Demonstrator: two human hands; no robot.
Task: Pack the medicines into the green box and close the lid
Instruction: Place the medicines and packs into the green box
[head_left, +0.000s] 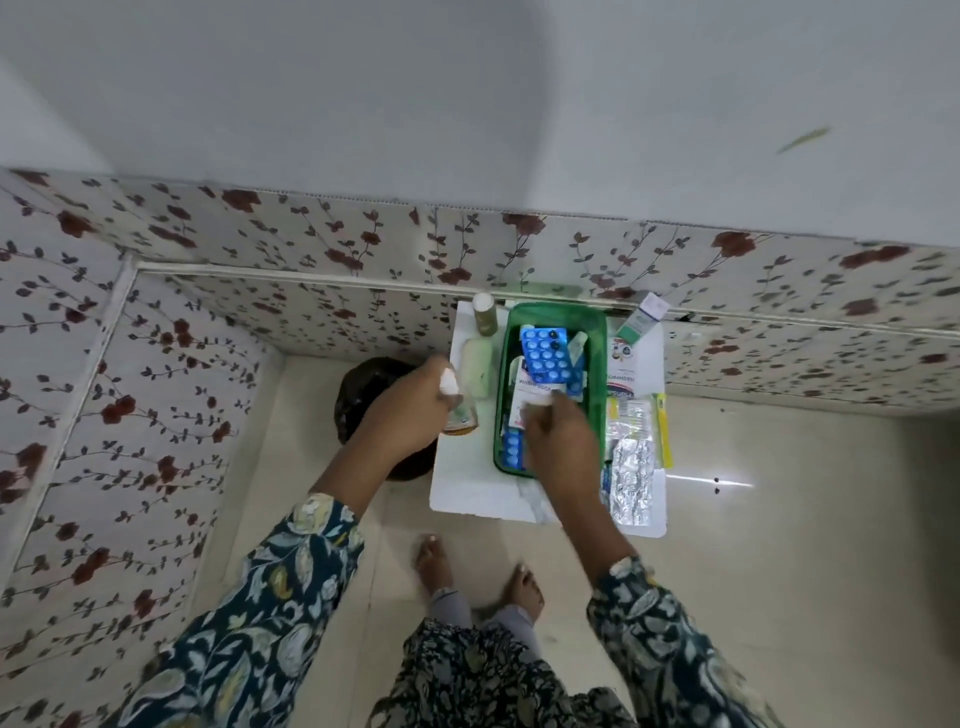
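Left hand (410, 402): wrapped around an amber bottle (460, 415) beside the green box (597, 364); right hand (558, 431): pinching a white carton (532, 397) inside it

The right hand (558, 436) is motion-blurred and covers the near middle of the green box (597, 332), hiding the packets beneath. The left hand (410, 410) hides most of an amber bottle (462, 418). Print on the white carton (621, 371) to the right is too small to read. Both sleeves run off the near edge.
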